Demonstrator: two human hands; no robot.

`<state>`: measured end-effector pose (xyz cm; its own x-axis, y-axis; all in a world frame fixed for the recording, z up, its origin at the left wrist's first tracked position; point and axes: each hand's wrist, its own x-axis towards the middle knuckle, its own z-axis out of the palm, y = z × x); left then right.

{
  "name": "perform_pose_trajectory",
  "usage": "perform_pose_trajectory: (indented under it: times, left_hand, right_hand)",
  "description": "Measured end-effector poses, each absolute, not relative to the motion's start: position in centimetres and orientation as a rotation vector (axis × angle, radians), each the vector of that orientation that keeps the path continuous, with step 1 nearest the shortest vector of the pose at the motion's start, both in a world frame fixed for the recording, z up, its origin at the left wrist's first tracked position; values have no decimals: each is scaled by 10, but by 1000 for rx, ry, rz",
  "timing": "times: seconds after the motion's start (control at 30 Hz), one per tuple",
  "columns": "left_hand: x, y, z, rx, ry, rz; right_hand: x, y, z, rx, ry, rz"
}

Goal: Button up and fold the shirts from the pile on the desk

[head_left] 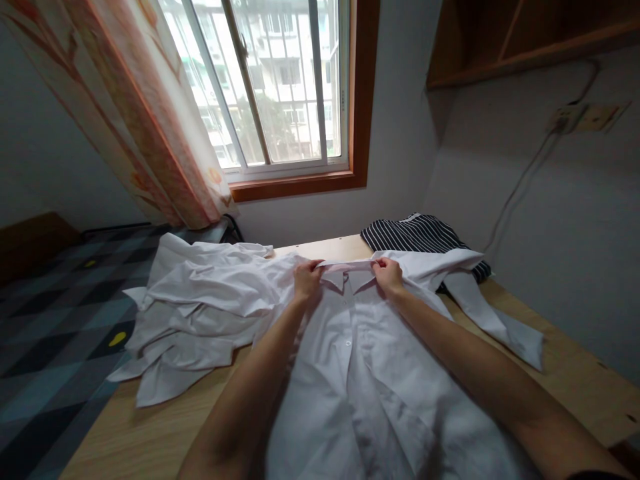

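A white button-up shirt (pixel 325 380) lies front side up on the wooden table, its collar toward the window. My left hand (pixel 307 279) pinches the left end of the collar, and my right hand (pixel 388 275) pinches the right end. Between them the collar band is stretched nearly straight, with both collar points hanging over the front. One sleeve (pixel 493 320) trails to the right across the table. My forearms cover parts of the shirt's sides.
More crumpled white clothing (pixel 200 293) is heaped on the left of the table (pixel 150 433). A black-and-white striped garment (pixel 415 232) lies at the back right. Left of the table is a checked bed cover (pixel 45 333). A cord (pixel 520 180) runs down the right wall.
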<state>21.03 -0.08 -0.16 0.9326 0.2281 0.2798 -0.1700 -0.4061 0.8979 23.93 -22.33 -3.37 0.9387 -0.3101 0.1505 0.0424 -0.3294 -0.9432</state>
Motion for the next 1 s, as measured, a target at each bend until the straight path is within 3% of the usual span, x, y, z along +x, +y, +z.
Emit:
perform_pose_trajectory:
  times: [0.27,0.57,0.7,1.0]
  left_hand:
    - [207,22,4,1190,16,-167]
    - [207,23,-2,1045,-21,-338]
    - [207,20,-2,1120,24,-252]
    - [201,40,7,1642,125,-189]
  right_hand:
    - [241,-225,-11,-1601,27,-30]
    - [237,-240,-2,-1123,-3,479]
    - [236,-242,-5,-1150,-13,457]
    - [237,-252,-7,-1723,-53,125]
